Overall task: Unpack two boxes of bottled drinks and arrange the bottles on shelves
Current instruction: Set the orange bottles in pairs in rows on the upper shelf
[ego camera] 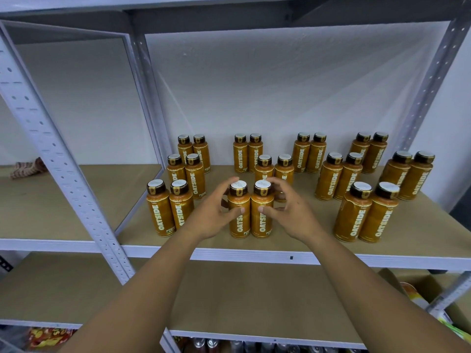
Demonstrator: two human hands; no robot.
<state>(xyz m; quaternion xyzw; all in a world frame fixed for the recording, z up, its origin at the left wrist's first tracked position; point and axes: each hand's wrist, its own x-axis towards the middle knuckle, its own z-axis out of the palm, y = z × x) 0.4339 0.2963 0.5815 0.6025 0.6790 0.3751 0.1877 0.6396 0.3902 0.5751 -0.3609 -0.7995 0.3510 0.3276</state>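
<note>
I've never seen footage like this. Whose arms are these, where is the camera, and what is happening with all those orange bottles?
There is no machine here. These are a person's two bare arms, filmed by a single wide-angle camera worn on the head, which looks forward and down. On the brown shelf stand many orange bottles labelled Oatside, grouped in pairs. The left hand curls round one front bottle, and the right hand curls round its neighbour. Both of these stand upright on the shelf, side by side.
</note>
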